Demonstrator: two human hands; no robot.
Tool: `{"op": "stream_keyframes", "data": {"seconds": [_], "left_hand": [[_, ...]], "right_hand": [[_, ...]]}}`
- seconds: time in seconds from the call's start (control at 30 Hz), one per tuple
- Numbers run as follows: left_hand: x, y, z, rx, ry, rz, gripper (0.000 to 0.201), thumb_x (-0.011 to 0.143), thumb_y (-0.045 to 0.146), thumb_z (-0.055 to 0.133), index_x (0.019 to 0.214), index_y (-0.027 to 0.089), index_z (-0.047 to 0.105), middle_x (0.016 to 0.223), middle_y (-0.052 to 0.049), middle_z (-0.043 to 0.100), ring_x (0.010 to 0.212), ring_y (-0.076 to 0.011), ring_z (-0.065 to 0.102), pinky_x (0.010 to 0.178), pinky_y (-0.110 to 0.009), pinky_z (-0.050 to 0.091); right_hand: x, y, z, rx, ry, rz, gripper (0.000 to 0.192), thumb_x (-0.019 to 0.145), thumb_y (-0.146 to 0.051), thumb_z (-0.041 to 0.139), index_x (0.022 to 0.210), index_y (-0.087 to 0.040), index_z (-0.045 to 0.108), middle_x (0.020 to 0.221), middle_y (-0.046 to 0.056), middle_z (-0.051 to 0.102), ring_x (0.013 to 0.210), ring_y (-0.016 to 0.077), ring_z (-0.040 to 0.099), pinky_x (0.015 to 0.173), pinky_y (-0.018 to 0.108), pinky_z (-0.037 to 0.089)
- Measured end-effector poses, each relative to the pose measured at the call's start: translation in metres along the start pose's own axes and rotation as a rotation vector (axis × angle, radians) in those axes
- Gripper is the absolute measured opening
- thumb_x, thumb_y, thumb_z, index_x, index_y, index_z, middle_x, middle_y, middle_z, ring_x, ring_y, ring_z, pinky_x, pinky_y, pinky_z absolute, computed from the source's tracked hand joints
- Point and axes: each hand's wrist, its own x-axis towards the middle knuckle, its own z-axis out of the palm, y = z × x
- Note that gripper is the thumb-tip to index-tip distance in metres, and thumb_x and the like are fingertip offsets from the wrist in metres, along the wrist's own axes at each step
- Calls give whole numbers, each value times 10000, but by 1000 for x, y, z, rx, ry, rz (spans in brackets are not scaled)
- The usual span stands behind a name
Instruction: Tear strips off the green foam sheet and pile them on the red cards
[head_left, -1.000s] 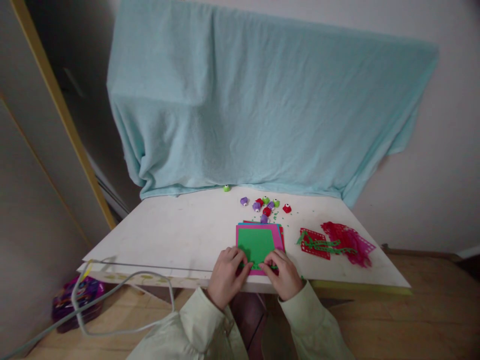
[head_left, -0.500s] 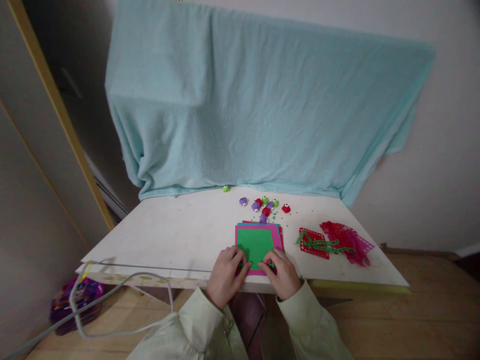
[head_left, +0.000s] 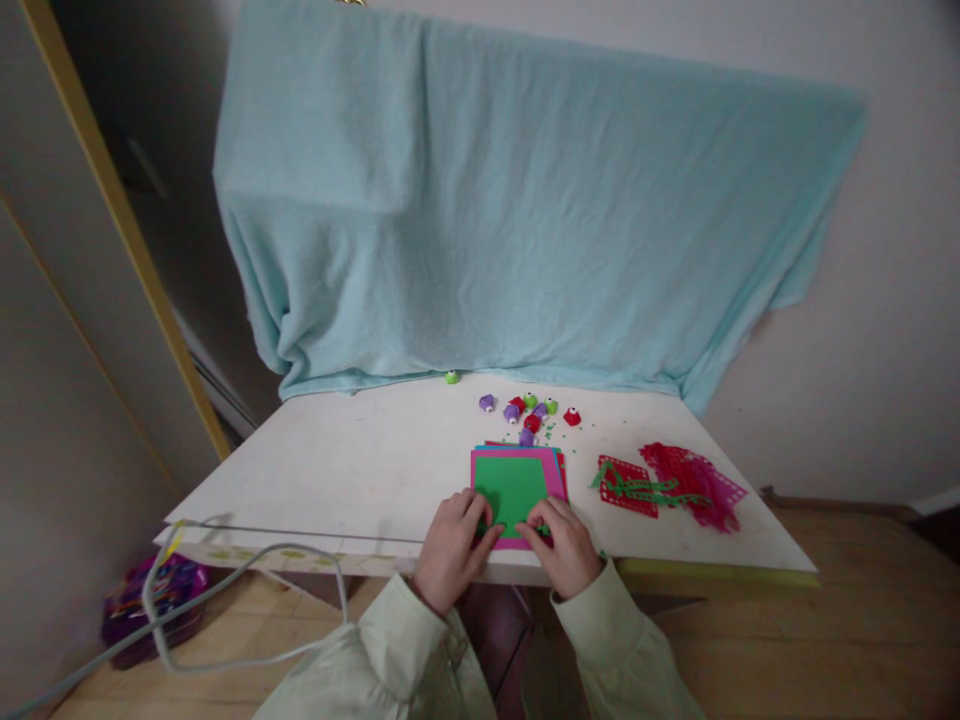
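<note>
We noted both hands at the near edge of the white table [head_left: 337, 470], working on the green sheet [head_left: 512, 485] that lay on top of a small stack of coloured paper [head_left: 556, 475]. The left hand [head_left: 451, 548] rested at the sheet's near left corner, the right hand [head_left: 564, 545] at its near right corner; neither was clearly the nearer, since the sheet sat between them and just beyond their fingertips, extending away from us toward the back of the table.

Fingers of both hands were curled and drawn together, tips pressed down on the sheet's near edge. They appeared to pinch or fold that edge, though at this size we could not tell whether paper was actually gripped between thumb and finger.

The sheet was close to square, so no strong long axis; its sides ran roughly square to the table's front edge, the near edge parallel with it.

Beyond the stack we recorded a cluster of small punches [head_left: 531, 410] in purple, red and green, with one green piece [head_left: 451, 377] apart at the foot of the blue cloth [head_left: 525, 200]. To the right of the right hand, well apart, lay punched red and green scraps [head_left: 667, 485]. A grey cable [head_left: 247, 560] looped off the table's left corner.
</note>
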Motion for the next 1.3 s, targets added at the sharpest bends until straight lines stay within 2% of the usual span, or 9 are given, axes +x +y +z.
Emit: {"op": "stream_keyframes", "data": {"seconds": [0.37,0.63,0.9,1.07,1.3], "left_hand": [[-2,-4,-7,61,-3,-67,125,842,226,543,964,253,541,1014,-27,553,948,-225,478,862,-388,341],[-3,-27,-22,-73,-98,-45,160,818,187,550,944,276,594,1061,-8,612,1023,-215,511,925,-389,332],[-3,-33,-26,-171,-76,-4,145,840,174,523,908,262,616,1044,-10,642,1026,-196,547,941,-375,359],[-1,-27,-25,-155,-46,-29,158,906,245,458,889,253,615,1017,-6,647,1008,-185,551,932,-371,364],[0,-22,-25,-148,-16,-48,183,895,382,511,855,249,630,983,-9,652,987,-190,554,919,-370,371]], "right_hand": [[-1,0,0,0,9,-2,140,855,-205,585,751,-208,491,768,12,526,788,177,509,709,290,394],[0,0,-1,-6,18,4,135,851,-221,590,749,-207,502,763,10,535,771,169,520,698,279,398],[-1,1,-2,3,28,-8,131,851,-227,588,748,-210,509,758,11,549,753,168,532,690,277,406],[-2,2,0,9,31,-9,120,846,-213,591,755,-210,513,759,9,549,748,165,531,686,273,406],[-2,3,0,3,22,-5,125,849,-222,591,754,-209,510,759,9,546,753,165,529,687,274,406]]}}
